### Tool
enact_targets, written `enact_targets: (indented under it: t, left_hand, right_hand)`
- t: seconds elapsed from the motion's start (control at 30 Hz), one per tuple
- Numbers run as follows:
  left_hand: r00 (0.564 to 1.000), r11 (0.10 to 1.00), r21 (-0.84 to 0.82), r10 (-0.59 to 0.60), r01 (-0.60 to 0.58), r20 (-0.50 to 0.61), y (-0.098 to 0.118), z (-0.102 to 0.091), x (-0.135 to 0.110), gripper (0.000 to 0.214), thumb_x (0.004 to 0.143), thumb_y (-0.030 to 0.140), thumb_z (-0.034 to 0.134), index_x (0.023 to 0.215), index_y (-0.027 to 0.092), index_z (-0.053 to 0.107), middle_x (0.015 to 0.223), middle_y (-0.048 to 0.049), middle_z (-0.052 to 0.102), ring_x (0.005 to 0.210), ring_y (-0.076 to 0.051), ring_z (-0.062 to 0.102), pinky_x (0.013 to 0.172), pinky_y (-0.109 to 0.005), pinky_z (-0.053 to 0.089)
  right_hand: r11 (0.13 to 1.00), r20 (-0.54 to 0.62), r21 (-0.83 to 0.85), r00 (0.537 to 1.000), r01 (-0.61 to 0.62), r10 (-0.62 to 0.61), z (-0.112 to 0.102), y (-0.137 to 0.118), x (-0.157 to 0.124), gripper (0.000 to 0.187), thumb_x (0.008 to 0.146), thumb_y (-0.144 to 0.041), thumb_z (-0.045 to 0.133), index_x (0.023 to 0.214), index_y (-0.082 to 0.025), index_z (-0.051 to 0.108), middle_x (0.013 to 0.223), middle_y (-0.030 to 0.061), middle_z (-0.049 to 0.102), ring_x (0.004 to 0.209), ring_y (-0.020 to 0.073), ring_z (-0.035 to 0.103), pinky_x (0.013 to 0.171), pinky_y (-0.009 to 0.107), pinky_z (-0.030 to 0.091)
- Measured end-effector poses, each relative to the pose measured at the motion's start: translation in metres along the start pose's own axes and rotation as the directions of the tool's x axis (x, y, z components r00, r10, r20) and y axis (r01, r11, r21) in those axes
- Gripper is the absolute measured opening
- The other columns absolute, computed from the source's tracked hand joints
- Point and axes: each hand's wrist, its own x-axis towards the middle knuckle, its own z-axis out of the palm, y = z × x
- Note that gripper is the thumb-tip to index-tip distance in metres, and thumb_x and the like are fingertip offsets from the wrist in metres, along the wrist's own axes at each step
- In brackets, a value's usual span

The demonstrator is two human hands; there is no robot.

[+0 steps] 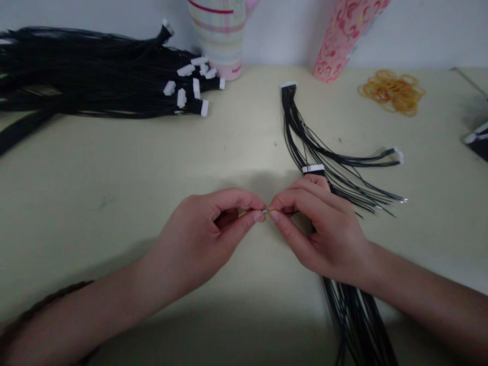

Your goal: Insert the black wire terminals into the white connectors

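Note:
My left hand point(211, 226) is closed in a pinch, thumb and forefinger together at a tiny silvery metal tip point(266, 210). Fingertip to fingertip with it, my right hand point(322, 223) pinches a thin black wire point(293, 212) close to that tip. The other fingers of my right hand curl around a black wire harness point(354, 320), whose strands hang toward the front edge. Its white connector point(313, 169) pokes out above those fingers. Just beyond lie more black wires point(318, 145), some ending in white connectors and some in bare metal tips.
A thick pile of black wire harnesses point(87, 73) with several white connectors lies at the back left. Along the wall stand a striped cup point(223, 40) and a pink patterned container point(343, 38). Yellow rubber bands point(392, 91) are heaped at the back right.

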Motion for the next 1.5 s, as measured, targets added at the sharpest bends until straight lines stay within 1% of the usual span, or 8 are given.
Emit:
enact_targets:
  t: [0.17,0.43,0.6,0.8,1.03,1.23,1.33,1.5]
  left_hand:
    - [1.000,1.000,-0.012,-0.014,0.014,0.003,0.002,0.000,0.000,0.008,0.079,0.023,0.060,0.080,0.020,0.067,0.070,0.0042,0.067,0.057,-0.007,0.057,0.050,-0.014,0.040]
    - [1.000,1.000,0.002,-0.013,0.013,-0.005,-0.001,0.001,0.000,0.009,0.080,0.024,0.059,0.082,0.019,0.065,0.068,0.0031,0.064,0.055,-0.007,0.054,0.048,-0.016,0.039]
    - [1.000,1.000,-0.020,-0.016,0.016,0.004,-0.002,0.003,-0.003,0.012,0.081,0.026,0.056,0.085,0.017,0.063,0.066,0.0018,0.062,0.054,-0.008,0.052,0.048,-0.018,0.039]
    - [0.999,0.997,-0.079,-0.014,0.010,-0.050,0.000,0.002,-0.006,0.013,0.079,0.028,0.058,0.084,0.019,0.065,0.065,0.0005,0.062,0.054,-0.009,0.053,0.047,-0.019,0.041]
    - [0.996,0.998,-0.063,-0.016,0.011,-0.088,0.007,0.002,-0.007,0.008,0.074,0.021,0.059,0.075,0.018,0.066,0.057,0.0030,0.057,0.048,-0.007,0.043,0.045,-0.017,0.034]
    - [0.997,1.000,-0.017,-0.002,0.001,-0.079,0.006,0.003,-0.008,0.006,0.071,0.019,0.059,0.073,0.018,0.065,0.053,0.0053,0.050,0.048,-0.007,0.041,0.045,-0.017,0.031]
    - [0.996,0.999,0.039,0.003,0.000,-0.087,0.005,0.004,-0.009,0.006,0.073,0.021,0.058,0.073,0.019,0.064,0.050,0.0061,0.044,0.047,-0.007,0.038,0.044,-0.019,0.029]
    - [0.997,0.999,0.053,0.013,-0.009,-0.079,0.006,0.003,-0.009,0.008,0.074,0.019,0.055,0.075,0.019,0.063,0.057,0.0052,0.053,0.050,-0.007,0.041,0.047,-0.019,0.031]
  right_hand:
    - [0.999,-0.064,-0.005,0.997,-0.042,0.041,-0.002,-0.002,0.002,0.005,0.080,-0.012,0.054,0.078,-0.017,0.054,0.070,0.0006,0.057,0.069,0.0128,0.052,0.068,0.030,0.038]
    - [0.997,0.001,-0.069,1.000,-0.031,0.031,0.003,0.003,0.000,0.006,0.075,-0.013,0.056,0.078,-0.017,0.060,0.075,0.0022,0.062,0.075,0.0166,0.056,0.073,0.035,0.037]
    - [0.999,-0.104,-0.028,0.994,0.041,-0.044,0.002,0.002,-0.001,0.007,0.074,-0.020,0.062,0.081,-0.017,0.061,0.079,0.0024,0.065,0.077,0.0157,0.060,0.079,0.037,0.038]
    - [0.988,-0.193,-0.031,0.969,0.149,-0.152,0.004,0.003,-0.004,0.009,0.076,-0.017,0.062,0.084,-0.019,0.060,0.081,-0.0004,0.069,0.075,0.0131,0.062,0.083,0.036,0.038]
    - [0.995,-0.229,0.017,0.969,0.094,-0.088,0.006,0.002,-0.002,0.012,0.075,-0.018,0.060,0.086,-0.017,0.063,0.080,0.0029,0.068,0.074,0.0147,0.063,0.079,0.035,0.040]
    - [0.981,-0.140,0.024,0.972,0.191,-0.186,0.005,0.003,-0.004,0.009,0.078,-0.015,0.058,0.087,-0.017,0.061,0.078,0.0002,0.069,0.071,0.0121,0.062,0.085,0.035,0.037]
    - [0.986,-0.074,0.006,0.983,0.166,-0.166,0.005,0.005,-0.005,0.007,0.084,-0.014,0.053,0.085,-0.017,0.060,0.077,-0.0004,0.068,0.070,0.0111,0.060,0.087,0.035,0.036]
    - [0.996,-0.069,0.017,0.993,0.093,-0.092,0.005,0.006,-0.003,0.006,0.084,-0.014,0.052,0.083,-0.014,0.058,0.077,0.0009,0.065,0.071,0.0122,0.057,0.080,0.034,0.037]
